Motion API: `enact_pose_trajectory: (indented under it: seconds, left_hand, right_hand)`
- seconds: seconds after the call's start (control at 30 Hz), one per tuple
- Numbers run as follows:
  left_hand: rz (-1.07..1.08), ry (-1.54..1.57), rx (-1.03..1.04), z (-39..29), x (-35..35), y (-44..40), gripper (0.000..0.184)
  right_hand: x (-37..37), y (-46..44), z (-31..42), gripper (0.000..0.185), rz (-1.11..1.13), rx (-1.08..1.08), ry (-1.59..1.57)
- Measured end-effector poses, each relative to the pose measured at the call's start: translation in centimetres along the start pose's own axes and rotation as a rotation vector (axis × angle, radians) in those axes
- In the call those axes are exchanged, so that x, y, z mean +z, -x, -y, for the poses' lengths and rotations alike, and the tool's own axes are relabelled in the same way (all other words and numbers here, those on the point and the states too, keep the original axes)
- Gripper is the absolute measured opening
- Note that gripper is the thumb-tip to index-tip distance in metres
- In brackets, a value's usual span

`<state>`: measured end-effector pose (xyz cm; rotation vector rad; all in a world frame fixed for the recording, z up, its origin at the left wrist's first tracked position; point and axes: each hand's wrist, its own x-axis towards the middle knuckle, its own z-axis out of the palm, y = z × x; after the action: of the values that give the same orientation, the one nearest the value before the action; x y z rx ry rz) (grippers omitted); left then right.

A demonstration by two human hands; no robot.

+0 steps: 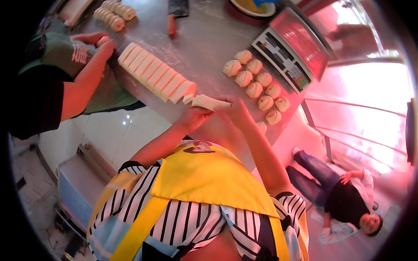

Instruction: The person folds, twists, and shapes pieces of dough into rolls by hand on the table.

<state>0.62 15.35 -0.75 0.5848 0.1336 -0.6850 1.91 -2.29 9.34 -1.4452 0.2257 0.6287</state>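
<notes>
A pale strip of dough [208, 103] is stretched between my two hands above the table's near edge. My left hand [193, 118] grips its left part from below, and my right hand [235, 109] is closed round its right end. Just left of the strip, a row of cut dough slices [156, 74] lies side by side on the metal table. Beyond my right hand are several shaped dough rolls [254, 89] in loose rows. My fingertips are partly hidden by the dough and the hands.
A digital scale [285, 54] stands behind the rolls. At the far side are a bowl [252, 9], a red-handled tool [171, 26] and more twisted dough pieces [114, 14]. A co-worker [65, 78] in a green apron handles dough at left. Another person [344, 195] is at lower right.
</notes>
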Motion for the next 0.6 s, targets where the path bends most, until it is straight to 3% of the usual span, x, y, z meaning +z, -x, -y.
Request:
enact_pose_trajectory:
  seconds: [0.07,0.13,0.2,0.3,0.4,0.5,0.6]
  left_hand:
    - [0.145,-0.717,0.214,-0.7,1.3,-0.1,0.033]
    - [0.216,-0.746,0.178,-0.4,1.3,-0.4,0.036]
    - [0.176,-0.101,-0.136,0.6,0.2,-1.1,0.037]
    - [0.03,0.153,-0.36,1.0,0.0,-0.9,0.038]
    - [-0.173,0.101,-0.386,0.9,1.0,-0.7,0.047]
    - [-0.308,0.008,-0.393,0.3,-0.5,-0.3,0.052]
    - [-0.245,-0.613,-0.687,-0.3,-1.0,0.5,0.052]
  right_hand:
    - [-2.4,1.1,-2.0,0.036,-0.056,0.06,0.107]
    - [-3.5,2.3,-3.6,0.038,-0.101,0.095,0.085]
    - [-4.2,3.4,-5.0,0.035,-0.141,0.089,-0.054]
    - [-4.9,3.9,-8.2,0.035,-0.181,0.05,-0.033]
    - [-5.3,3.9,-10.4,0.033,-0.283,0.068,0.145]
    - [-5.5,4.3,-12.0,0.032,-0.385,0.157,-0.007]
    - [-5.4,4.2,-12.5,0.031,-0.394,0.134,0.003]
